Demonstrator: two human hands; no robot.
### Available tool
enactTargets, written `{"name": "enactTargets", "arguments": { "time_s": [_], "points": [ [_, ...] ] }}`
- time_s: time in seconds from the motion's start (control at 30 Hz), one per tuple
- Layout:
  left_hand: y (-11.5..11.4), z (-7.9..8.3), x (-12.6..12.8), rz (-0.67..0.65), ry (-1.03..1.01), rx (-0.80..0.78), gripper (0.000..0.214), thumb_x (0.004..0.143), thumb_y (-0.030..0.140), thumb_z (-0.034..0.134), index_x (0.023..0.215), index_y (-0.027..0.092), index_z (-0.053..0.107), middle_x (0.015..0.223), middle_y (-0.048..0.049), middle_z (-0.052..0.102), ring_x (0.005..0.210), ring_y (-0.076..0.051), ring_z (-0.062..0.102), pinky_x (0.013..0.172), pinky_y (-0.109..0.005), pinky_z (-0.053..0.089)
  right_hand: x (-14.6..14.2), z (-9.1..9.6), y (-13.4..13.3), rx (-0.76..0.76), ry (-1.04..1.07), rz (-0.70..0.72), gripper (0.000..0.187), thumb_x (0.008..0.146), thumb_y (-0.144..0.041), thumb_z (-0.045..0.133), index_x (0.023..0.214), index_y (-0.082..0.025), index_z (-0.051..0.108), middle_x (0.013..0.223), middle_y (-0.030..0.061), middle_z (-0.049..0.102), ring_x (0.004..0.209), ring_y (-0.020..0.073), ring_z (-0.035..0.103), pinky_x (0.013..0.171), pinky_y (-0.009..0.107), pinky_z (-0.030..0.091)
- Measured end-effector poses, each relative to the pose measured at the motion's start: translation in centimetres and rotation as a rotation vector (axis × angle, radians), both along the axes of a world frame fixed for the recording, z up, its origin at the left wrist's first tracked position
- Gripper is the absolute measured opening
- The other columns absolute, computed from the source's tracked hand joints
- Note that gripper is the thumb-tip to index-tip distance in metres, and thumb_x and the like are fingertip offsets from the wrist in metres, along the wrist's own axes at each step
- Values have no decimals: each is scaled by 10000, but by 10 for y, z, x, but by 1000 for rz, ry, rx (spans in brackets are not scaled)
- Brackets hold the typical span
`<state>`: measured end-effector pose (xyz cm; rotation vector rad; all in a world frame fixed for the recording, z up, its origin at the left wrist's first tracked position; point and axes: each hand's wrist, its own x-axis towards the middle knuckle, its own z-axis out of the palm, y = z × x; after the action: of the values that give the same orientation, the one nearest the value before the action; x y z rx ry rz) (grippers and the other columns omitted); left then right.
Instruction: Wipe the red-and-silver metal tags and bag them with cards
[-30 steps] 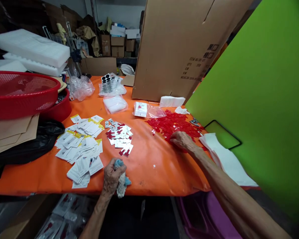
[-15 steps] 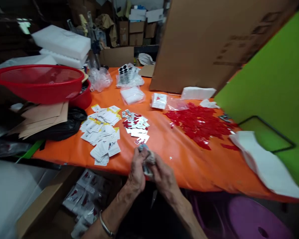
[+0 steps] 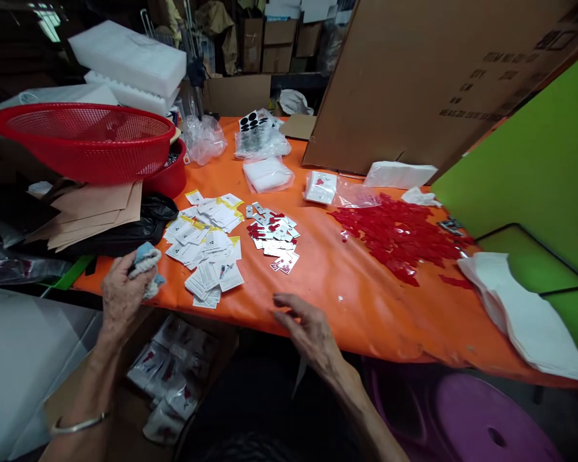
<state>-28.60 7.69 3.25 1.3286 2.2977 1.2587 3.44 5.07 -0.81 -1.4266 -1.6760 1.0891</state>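
Observation:
My left hand (image 3: pixel 122 296) grips a crumpled blue and white cloth (image 3: pixel 145 266) at the front left edge of the orange table cover (image 3: pixel 347 308). My right hand (image 3: pixel 308 332) hangs empty and loosely open at the table's front edge, its fingers over the orange cover. Nearest to it lie a small stack of printed white cards (image 3: pixel 214 276) to the left and a spread of small silver and red pieces (image 3: pixel 272 236) further back. A heap of red plastic pieces (image 3: pixel 395 239) lies to the right.
A red mesh basket (image 3: pixel 87 142) sits on a red bowl at the left, beside brown paper and a black bag. Foam slabs, plastic bags and a large cardboard sheet stand behind. Below the table are a cardboard box of packets and a purple stool.
My hands have separated: the left has carried the cloth leftward, and the right has let go of it and moved slightly right. My view has shifted, so the table appears further right and higher.

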Motion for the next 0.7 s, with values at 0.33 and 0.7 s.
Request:
{"name": "enactTargets", "arguments": {
  "time_s": [0.33, 0.7],
  "points": [
    [16, -53, 41, -374, 535, 262, 494, 765, 394, 582, 1132, 64, 575, 1203, -213, 555, 1188, -325, 464, 1013, -456, 358, 6, -32, 73, 285, -783, 134, 492, 851, -360, 528, 1277, -116, 501, 1427, 199, 350, 1341, 364, 251, 1033, 552, 262],
    [89, -60, 184, -1051, 561, -239, 499, 813, 191, 492, 1291, 61, 428, 1414, -207, 370, 1354, -311, 240, 1087, -509, 195, 25, -45, 20, 368, -722, -24, 359, 807, -272, 559, 1151, -173, 581, 1249, 149, 552, 1112, 315, 492, 894, 460, 403]
  ]
}}
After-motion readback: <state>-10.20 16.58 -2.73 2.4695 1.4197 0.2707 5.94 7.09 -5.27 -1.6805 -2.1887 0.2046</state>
